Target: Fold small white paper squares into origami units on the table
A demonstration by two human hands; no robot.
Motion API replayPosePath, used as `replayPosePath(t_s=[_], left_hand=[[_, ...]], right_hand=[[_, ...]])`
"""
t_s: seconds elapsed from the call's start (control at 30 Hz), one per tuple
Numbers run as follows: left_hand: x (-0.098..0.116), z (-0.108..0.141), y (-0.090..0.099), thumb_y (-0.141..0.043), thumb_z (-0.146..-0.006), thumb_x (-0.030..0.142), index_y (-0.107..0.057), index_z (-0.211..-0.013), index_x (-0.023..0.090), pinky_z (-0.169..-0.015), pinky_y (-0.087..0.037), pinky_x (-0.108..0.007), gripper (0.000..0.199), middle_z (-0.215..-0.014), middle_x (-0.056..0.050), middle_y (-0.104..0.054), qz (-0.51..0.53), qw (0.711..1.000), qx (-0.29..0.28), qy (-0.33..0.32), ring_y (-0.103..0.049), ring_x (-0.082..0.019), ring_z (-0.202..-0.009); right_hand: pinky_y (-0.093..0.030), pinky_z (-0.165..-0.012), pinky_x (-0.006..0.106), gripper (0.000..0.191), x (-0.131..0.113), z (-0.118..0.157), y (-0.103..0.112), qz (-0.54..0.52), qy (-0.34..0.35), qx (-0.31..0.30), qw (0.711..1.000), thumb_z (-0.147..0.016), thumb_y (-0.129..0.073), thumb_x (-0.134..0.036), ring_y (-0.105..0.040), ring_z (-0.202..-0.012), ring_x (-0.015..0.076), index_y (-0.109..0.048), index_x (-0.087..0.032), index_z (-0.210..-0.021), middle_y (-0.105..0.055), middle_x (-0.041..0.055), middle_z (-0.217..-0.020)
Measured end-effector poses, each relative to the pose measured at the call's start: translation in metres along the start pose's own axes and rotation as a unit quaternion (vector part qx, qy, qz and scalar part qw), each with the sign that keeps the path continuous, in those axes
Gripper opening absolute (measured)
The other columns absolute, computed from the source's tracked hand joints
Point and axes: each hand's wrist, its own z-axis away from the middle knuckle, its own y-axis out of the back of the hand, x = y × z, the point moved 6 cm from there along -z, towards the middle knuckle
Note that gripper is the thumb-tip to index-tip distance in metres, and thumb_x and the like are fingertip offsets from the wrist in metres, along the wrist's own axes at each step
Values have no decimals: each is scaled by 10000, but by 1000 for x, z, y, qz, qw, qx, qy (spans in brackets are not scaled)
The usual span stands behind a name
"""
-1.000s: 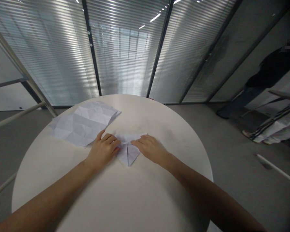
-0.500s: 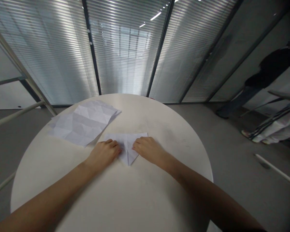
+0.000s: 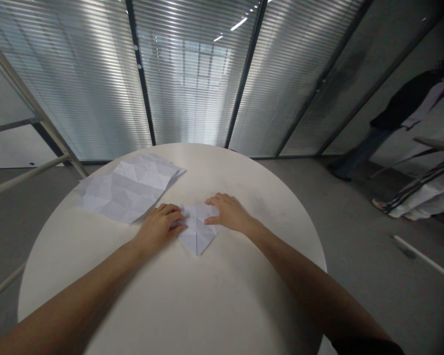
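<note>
A folded sheet of white paper (image 3: 197, 236) lies on the table with a point toward me and a crease down its middle. My left hand (image 3: 162, 223) rests on its left side, fingers bent and the thumb a little apart from them. Over the right side is my right hand (image 3: 229, 213), its thumb and fingers spread with paper showing between them. The fingertips of both hands touch or nearly touch the sheet. Parts of the left and right corners are hidden under the hands.
A larger creased paper sheet (image 3: 129, 185) lies at the back left of the round white table (image 3: 192, 305). Metal-framed stands are at the left. Blinds (image 3: 192, 88) hang behind the table. Two people (image 3: 403, 113) are at the far right.
Both hands have shifted slightly away from me and their thumbs have parted from the fingers. More creases show on the folded paper. The person at the right has turned.
</note>
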Motion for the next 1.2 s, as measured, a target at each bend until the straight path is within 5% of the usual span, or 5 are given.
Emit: replayPosePath(t_s=[0.43, 0.63, 0.8, 1.0, 1.2], left_hand=[[11, 5, 5, -456, -929, 315, -706, -882, 198, -748, -513, -333, 279, -920, -63, -648, -118, 991, -65, -21, -606, -212, -899], [0, 8, 8, -540, -878, 355, -633, -1106, 207, -822, -517, -370, 287, -1132, -92, -597, -78, 997, -6, 2, -592, -239, -989], [-4, 8, 12, -619, -823, 357, -376, -1376, 271, -940, -441, -504, 611, -1362, -120, -453, -81, 995, 46, 31, -472, -322, -1181], [-11, 8, 16, -722, -729, 366, -173, -1455, 263, -1015, -362, -544, 916, -1495, -170, -255, -20, 991, 89, 93, -329, -354, -1325], [-23, 10, 32, -743, -709, 361, -120, -1462, 262, -860, -494, -418, 983, -1341, -134, -484, 157, 953, 204, 156, -559, -259, -1093]], right_hand=[[-384, -693, 282, 605, 31, 8, -3, -44, -53, -49, 996, -579, -772, -563, -612, -858, 218, -577, -209, -1029, -665, 54, -982], [-377, -646, 268, 396, 22, 7, -2, -26, -40, -76, 996, -623, -758, -495, -616, -804, 211, -655, -183, -844, -691, 58, -892], [-332, -584, 222, 156, 6, 13, 9, -103, -2, -40, 994, -662, -739, -262, -562, -670, 129, -617, -183, -720, -645, -25, -720], [-309, -570, 213, 146, 3, 17, 25, -168, -18, 0, 986, -656, -718, -194, -516, -633, 107, -576, -175, -686, -591, -49, -657], [-387, -660, 233, 139, -1, 26, 56, -187, -2, 120, 975, -742, -695, -271, -563, -718, 133, -585, -196, -781, -630, -31, -735]])
